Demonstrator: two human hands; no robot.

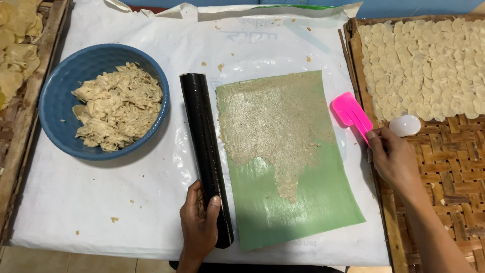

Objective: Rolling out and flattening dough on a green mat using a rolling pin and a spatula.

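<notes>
My left hand (199, 222) grips the near end of a long black roller (204, 146) that lies on the white sheet, just left of a green mat (308, 197). A thin layer of beige dough (275, 121) covers the mat's far half and tapers toward the near side. My right hand (394, 159) holds the handle of a pink spatula (350, 112) at the mat's right edge, its blade pointing away from me.
A blue bowl (55, 119) of dough scraps (118, 106) stands at the left. A woven tray (449, 167) on the right carries several rows of small round dough discs (429, 60) and a white round cutter (405, 125). Another tray (15, 65) with pale pieces sits at far left.
</notes>
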